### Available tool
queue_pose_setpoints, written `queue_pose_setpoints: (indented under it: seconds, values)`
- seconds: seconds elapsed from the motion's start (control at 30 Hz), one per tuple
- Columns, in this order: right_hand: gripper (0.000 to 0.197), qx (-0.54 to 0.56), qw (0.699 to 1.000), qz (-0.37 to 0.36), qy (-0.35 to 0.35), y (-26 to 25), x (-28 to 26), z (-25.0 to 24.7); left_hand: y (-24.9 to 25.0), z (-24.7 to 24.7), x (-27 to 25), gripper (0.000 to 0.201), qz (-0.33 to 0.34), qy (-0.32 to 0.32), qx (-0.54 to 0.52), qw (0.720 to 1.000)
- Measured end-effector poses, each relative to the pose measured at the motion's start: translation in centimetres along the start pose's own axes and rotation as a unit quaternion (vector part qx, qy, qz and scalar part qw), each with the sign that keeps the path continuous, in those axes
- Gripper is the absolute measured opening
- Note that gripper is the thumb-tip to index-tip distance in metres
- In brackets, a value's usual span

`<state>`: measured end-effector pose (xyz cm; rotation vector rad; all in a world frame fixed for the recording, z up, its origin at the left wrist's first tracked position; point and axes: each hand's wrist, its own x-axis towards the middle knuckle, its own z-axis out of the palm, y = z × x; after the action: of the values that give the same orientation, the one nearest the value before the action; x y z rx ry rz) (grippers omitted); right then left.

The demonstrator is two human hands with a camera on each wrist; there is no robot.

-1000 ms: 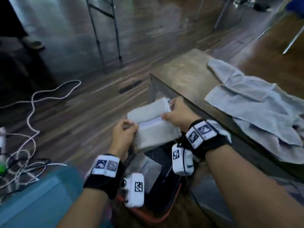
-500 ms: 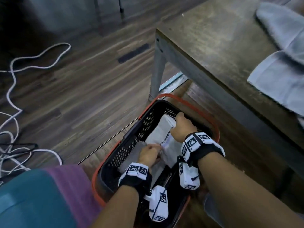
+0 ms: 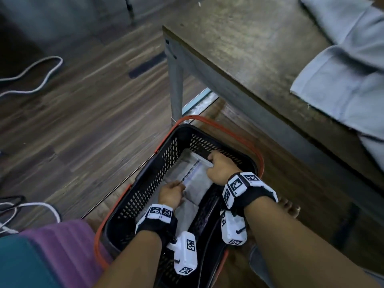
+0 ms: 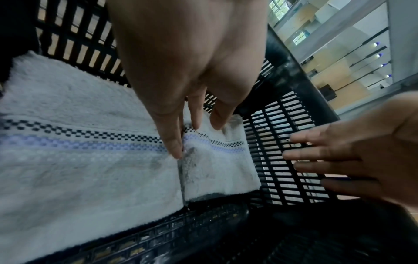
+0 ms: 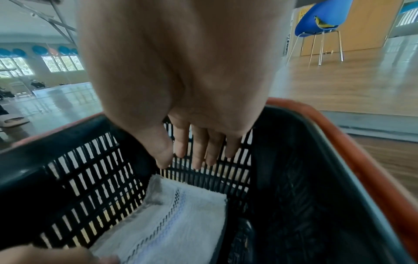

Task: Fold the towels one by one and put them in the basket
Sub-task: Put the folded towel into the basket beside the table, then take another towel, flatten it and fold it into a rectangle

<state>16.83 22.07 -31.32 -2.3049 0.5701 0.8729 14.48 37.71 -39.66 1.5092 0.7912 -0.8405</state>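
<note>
Tbl leg [image 3: 176, 86] just behind basket [image 3: 166, 156] w/ folded towel [image 3: 197, 177].

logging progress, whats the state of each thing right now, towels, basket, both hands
white towel, folded, lying flat inside the basket
basket, on the floor beside the table, holding the towel
left hand, thumb and fingers pinch the towel's near end
right hand, fingers straight, holding nothing, over the towel's far end
grey towels, unfolded, heaped on the table
</note>
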Motion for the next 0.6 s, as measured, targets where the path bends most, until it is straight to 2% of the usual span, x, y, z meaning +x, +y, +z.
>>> queue_pose_setpoints:
  seconds: [0.1,0.2,0.27,0.43,0.6]
  values:
    - [0.034,-0.008,0.999,-0.034,0.001,-1.3,-1.6,-1.3,0.7,-0.4,-1.3,0.017,-0.01,0.012,0.01,1.0]
    - [0.033,0.002,0.997,-0.077,-0.007,-3.0,-4.2,-3.5,2.7,-0.5,-3.6,0.012,0.008,-0.023,-0.024,0.999]
    - [0.034,0.011,0.994,-0.104,0.016,-3.7,-6.5,-5.3,4.6,-0.3,-6.0,0.011,0.028,-0.064,-0.015,0.997]
    - [0.023,0.051,0.975,-0.159,0.148,-4.6,-14.0,-11.2,10.5,1.8,-13.9,0.011,0.132,-0.159,0.009,0.978]
    - [0.02,0.125,0.927,-0.197,0.293,-3.6,-23.9,-18.5,15.9,6.1,-23.5,0.023,0.257,-0.216,0.069,0.939]
